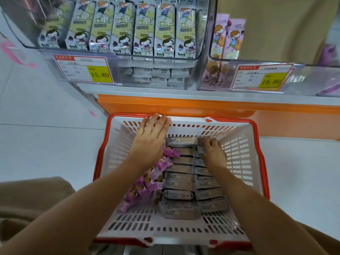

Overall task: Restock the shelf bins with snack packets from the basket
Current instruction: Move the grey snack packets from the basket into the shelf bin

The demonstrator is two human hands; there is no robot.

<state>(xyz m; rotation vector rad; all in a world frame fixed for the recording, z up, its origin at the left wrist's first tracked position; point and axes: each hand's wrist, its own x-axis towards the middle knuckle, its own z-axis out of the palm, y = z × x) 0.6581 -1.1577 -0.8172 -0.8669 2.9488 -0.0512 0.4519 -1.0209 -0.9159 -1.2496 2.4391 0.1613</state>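
A: Hands?
B: The left hand (150, 137) lies flat, fingers straight, on the basket (239, 159) rim at twelve o'clock. The right hand (213, 151) curls round a grey packet (181, 142) at one o'clock.
A: Bins?
B: The shelf bins (117, 57) stand beyond, at twelve.

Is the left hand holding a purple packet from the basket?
No, the left hand lies open, fingers straight, on the far rim of the basket, above the purple packets.

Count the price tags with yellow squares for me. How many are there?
2. The left price tag is on the left shelf bin's front; the right price tag is on the right shelf bin's front. More may be out of view.
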